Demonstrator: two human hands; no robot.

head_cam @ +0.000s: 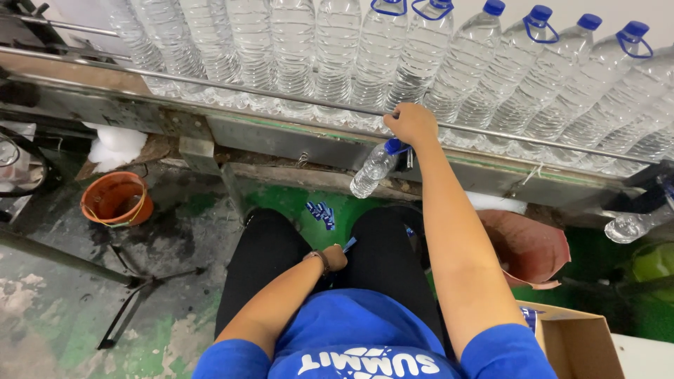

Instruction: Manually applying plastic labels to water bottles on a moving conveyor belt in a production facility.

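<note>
Head view. The left hand sits between the thighs, fingers hidden, so its grip cannot be told; a blue strip shows beside it. The right hand is closed on the blue cap end of a small water bottle, which hangs tilted just below the conveyor rail. A row of large clear bottles stands on the conveyor, tops partly cut off. An orange bucket stands on the stained green floor. A cardboard box is cropped at lower right.
</note>
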